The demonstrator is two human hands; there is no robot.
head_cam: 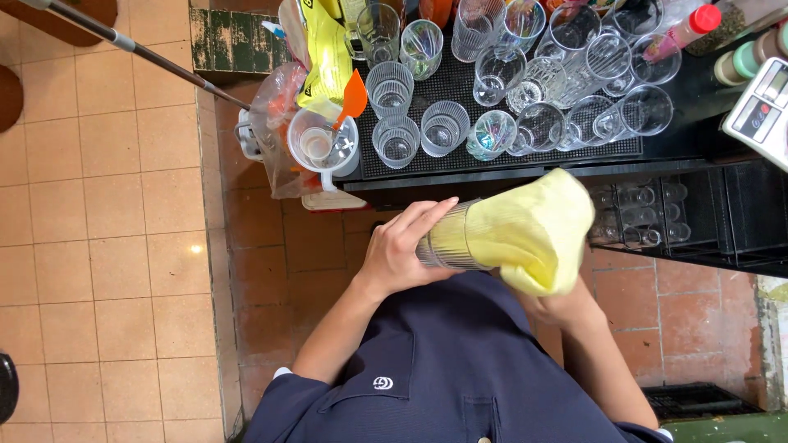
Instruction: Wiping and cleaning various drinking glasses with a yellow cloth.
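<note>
— So, what is being handled right at the middle of the frame?

— A ribbed clear glass is lying sideways in the air, just below the dark surface. The left hand is wrapping its fingers around the base end, a closed grip on the glass.

— And the other hand?

— The right hand is sitting mostly under a yellow cloth, which is covering the mouth end of the glass. Its grip is bunching the cloth against the glass; the fingers themselves are hidden, so I cannot tell how tightly.

— What is lying around it?

— Above, along the upper middle, many clear glasses are standing on a black ribbed mat. To their left, a clear measuring jug is holding an orange tool, with a yellow packet behind it. At the upper right, a bottle with a red cap is lying near a scale. More glasses are sitting in a black crate at the right. Tiled floor is filling the left of the frame.
</note>
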